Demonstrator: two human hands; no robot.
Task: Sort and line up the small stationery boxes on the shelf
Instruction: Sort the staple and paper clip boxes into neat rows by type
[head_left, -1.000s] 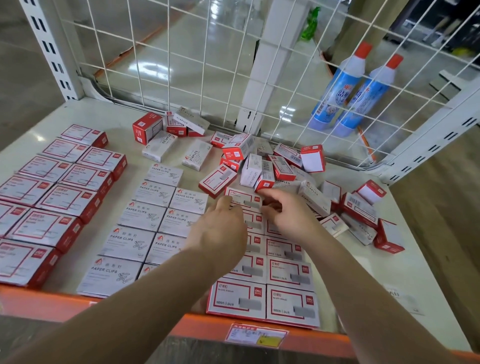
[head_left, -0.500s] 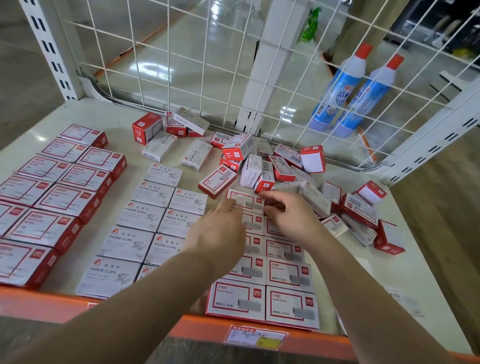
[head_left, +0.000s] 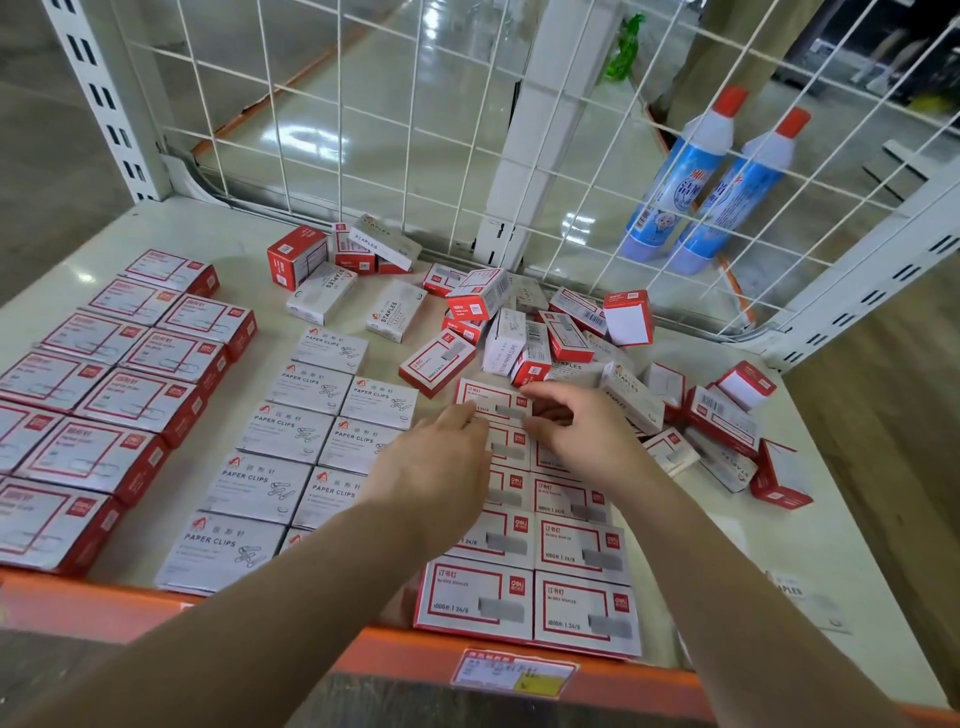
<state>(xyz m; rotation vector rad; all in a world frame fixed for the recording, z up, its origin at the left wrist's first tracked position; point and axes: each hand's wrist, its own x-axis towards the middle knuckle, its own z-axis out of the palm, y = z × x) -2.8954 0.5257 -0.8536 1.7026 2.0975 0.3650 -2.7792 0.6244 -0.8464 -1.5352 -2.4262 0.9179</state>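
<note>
At column's far end | both hands' fingers (head_left: 540, 395) curled, touching staple box (head_left: 491, 400)

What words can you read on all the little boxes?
"PAPER CLIPS": grey boxes, middle rows.
"STAPLES": grey boxes in the loose pile.
"1000 | 24/6": red-framed boxes at the front.
Price tag, big red boxes, blue bottles: too blurred to read.

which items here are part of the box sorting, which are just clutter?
Job: red-framed staple box under both hands, left hand, right hand, paper clip rows, unsorted pile.
Clutter: blue bottles behind the wire mesh, price label.
</note>
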